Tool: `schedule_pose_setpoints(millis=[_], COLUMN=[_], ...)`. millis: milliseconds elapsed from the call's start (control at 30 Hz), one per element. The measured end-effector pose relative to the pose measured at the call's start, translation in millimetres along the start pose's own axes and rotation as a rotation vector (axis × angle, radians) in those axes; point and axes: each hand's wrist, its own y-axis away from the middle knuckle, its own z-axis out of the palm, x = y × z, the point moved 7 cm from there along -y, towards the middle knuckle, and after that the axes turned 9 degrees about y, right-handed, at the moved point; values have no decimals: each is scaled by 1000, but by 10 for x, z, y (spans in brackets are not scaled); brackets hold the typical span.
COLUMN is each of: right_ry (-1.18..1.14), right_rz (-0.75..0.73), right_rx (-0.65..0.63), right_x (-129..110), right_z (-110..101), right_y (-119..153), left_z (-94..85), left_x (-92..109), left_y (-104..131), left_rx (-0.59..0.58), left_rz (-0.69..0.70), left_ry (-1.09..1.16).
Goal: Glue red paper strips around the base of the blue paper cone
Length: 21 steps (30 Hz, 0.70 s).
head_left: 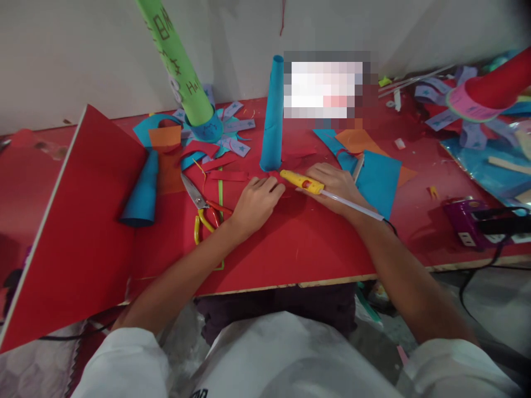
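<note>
My right hand (338, 188) holds a yellow glue gun (301, 181) with a clear glue stick (352, 205) sticking out of its back; its nozzle points left, low over the red paper. My left hand (255, 202) is curled with its fingers pressing on a red paper piece (271, 179) just left of the nozzle. An upright blue paper tube (272, 113) stands right behind both hands.
Yellow-handled scissors (199, 207) lie left of my left hand. A blue paper cone (143, 193) lies beside a large tilted red sheet (78, 221). A green tube (176, 63) stands at the back left. Blue and orange paper (375, 177), a purple power strip (468, 221) lie right.
</note>
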Motion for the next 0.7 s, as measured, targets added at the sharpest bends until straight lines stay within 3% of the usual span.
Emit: schedule_pose_setpoints(millis=[367,700], right_ry=[38,34], right_rz=[-12,-17], right_rx=[-1,-9], right_x=[-41,-45], right_z=[53,86], right_y=[-103,-127], left_z=[-22,-39], left_x=[34,6], left_y=[-12,64], left_rx=[-17,-19], left_rz=[38,-25], left_ry=[-36,-46])
